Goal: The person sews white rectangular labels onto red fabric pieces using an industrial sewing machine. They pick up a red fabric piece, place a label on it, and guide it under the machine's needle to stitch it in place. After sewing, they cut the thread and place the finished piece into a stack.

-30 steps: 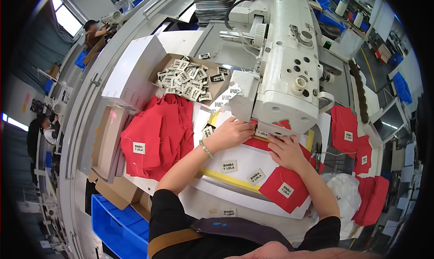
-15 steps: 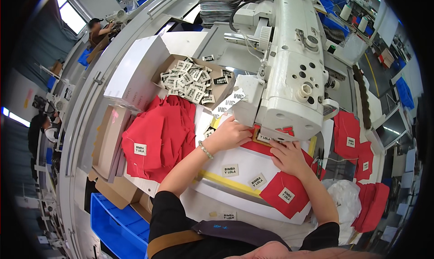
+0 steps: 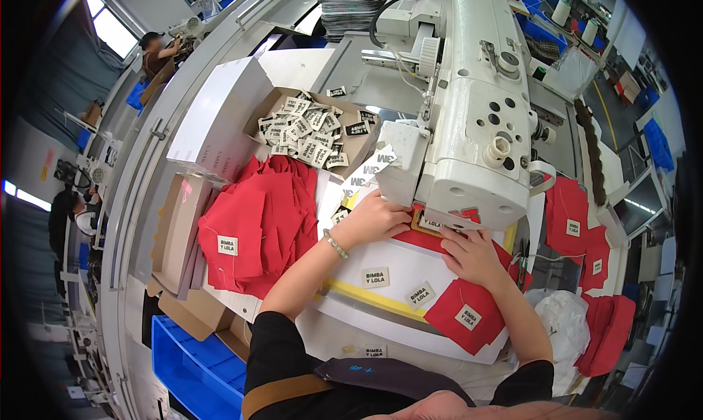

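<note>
At the head of a white sewing machine (image 3: 476,120), a pale printed label (image 3: 430,220) shows inside a small frame over a red fabric piece (image 3: 417,239). From the left, my left hand (image 3: 375,221) reaches in with fingers extended, its fingertips at the frame's edge. My right hand (image 3: 472,255) lies on the red fabric just right of the frame, fingers spread and flat. Neither hand visibly grips anything. The needle is hidden behind the machine head. Nearer to me, a labelled red piece (image 3: 467,317) lies by my right forearm, with a loose label (image 3: 376,276) to its left.
Left of my hands is a heap of red fabric (image 3: 253,233). Behind it stands a cardboard box (image 3: 359,156) of labels beside a white box (image 3: 220,120). A blue bin (image 3: 194,372) sits lower left. More red pieces (image 3: 567,215) and a plastic bag (image 3: 560,321) lie right.
The whole view has shifted slightly. Both hands keep their places at the machine head, and the label and fabric there show no clear movement.
</note>
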A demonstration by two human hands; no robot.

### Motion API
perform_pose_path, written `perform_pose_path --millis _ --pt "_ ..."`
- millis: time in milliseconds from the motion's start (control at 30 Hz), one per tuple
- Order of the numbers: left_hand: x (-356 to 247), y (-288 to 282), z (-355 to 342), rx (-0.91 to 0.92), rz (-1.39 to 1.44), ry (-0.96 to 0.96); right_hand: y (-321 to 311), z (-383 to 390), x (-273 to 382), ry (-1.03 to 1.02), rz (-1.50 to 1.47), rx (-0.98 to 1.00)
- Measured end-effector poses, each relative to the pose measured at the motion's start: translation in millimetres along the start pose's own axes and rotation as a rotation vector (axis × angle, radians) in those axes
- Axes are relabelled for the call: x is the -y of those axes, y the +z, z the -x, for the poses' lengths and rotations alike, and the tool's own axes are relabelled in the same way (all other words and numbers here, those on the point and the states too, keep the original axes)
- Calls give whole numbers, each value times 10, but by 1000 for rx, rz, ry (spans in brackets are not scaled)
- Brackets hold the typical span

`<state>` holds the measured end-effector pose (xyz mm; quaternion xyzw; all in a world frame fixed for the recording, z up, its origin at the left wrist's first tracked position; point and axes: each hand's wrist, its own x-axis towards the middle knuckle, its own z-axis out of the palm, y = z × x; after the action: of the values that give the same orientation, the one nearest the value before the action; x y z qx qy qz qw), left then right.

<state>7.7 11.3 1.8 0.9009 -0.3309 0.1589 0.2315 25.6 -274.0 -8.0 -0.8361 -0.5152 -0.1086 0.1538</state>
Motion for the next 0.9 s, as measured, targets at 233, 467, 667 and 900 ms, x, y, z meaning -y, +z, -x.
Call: perform_pose_path --millis 233,467,667,900 --pt "2 9 7 10 -17 -1 -9 0 -7 0 -6 5" --pt "-33 50 -70 70 85 -8 -19 -3 -9 14 -24 28" --pt "-62 114 -146 148 51 23 -55 3 -40 38 -87 25" --pt "-88 118 -172 161 96 0 -71 -10 -45 72 -112 -56"
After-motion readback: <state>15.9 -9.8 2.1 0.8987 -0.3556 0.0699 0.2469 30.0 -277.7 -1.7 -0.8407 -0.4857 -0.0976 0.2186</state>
